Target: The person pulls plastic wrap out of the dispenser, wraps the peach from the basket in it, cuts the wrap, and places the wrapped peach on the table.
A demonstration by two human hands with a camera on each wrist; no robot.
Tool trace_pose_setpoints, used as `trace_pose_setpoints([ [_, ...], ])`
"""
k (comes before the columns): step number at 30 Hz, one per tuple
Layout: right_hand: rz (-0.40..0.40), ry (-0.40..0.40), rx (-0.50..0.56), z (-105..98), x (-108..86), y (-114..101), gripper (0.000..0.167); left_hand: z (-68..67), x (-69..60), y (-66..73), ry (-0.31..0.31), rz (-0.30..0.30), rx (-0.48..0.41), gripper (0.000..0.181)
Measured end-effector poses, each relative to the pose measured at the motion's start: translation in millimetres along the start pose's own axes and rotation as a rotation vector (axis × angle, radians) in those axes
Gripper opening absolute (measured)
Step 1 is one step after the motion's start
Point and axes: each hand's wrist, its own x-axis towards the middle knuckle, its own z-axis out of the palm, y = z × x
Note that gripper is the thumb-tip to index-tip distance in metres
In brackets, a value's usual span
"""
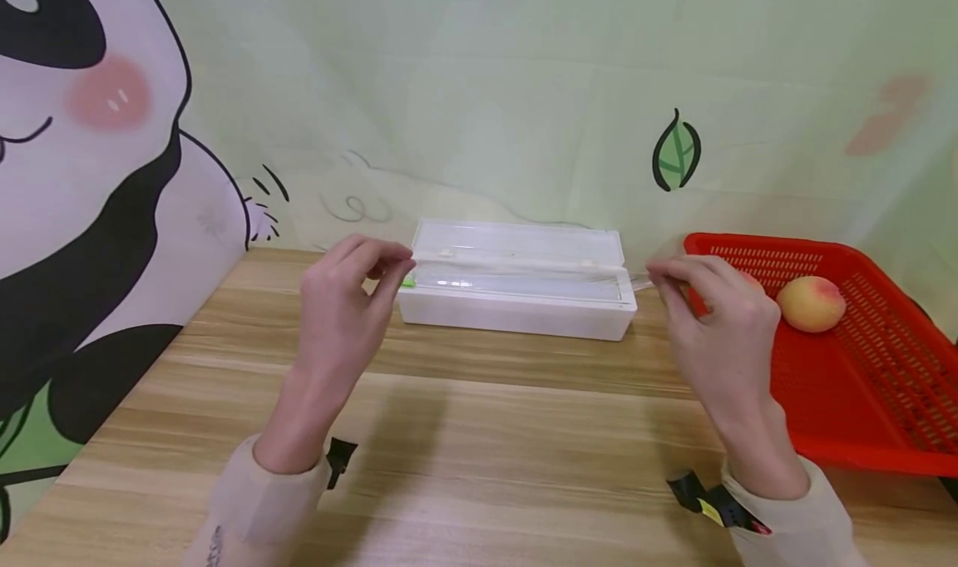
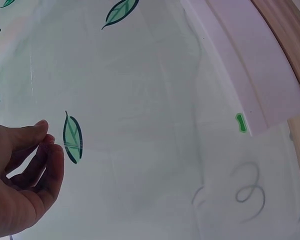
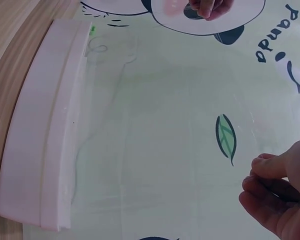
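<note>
A long white cling film dispenser (image 1: 516,313) stands on the wooden table with its lid (image 1: 516,239) raised at the back. Clear cling film (image 1: 640,281) stretches above it between the two hands, very faint to see. Its left end is pinched between thumb and fingers of my left hand (image 1: 340,313), in front of the box's left end. My right hand (image 1: 722,330) pinches the other end, just beyond the box's right side. Both wrist views show the fingertips pressed together, in the left hand (image 2: 32,175) and the right hand (image 3: 280,187).
At the right, a red plastic basket (image 1: 846,409) holds a peach (image 1: 812,304); a second fruit is mostly hidden behind my right hand. A small green piece (image 1: 407,283) sits at the dispenser's left end. Behind the table (image 1: 509,434) hangs a pale green cloth with a panda print.
</note>
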Motion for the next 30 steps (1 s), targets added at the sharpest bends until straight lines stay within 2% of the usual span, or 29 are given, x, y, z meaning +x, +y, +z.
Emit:
trace_pose_setpoints([
  [5,-0.014,-0.006,0.003,-4,-0.7,-1,0.017,-2.5,-0.4,1.4,-0.001,0.006,-0.008,0.007],
  [9,-0.018,-0.02,-0.007,-6,-2.1,-2,0.018,-6.6,-0.9,3.8,-0.026,-0.003,-0.025,0.007],
  [18,-0.081,-0.103,-0.023,-17,-8.3,-3,0.026,-18.4,-8.0,7.5,-0.142,-0.043,-0.024,0.01],
  [25,-0.123,-0.146,-0.022,-24,-15.8,-4,0.03,-25.9,-11.7,8.6,-0.213,-0.015,-0.028,0.012],
  [30,-0.156,-0.214,-0.051,-30,-19.7,-5,0.033,-31.1,-13.6,8.5,-0.289,0.007,-0.027,0.013],
])
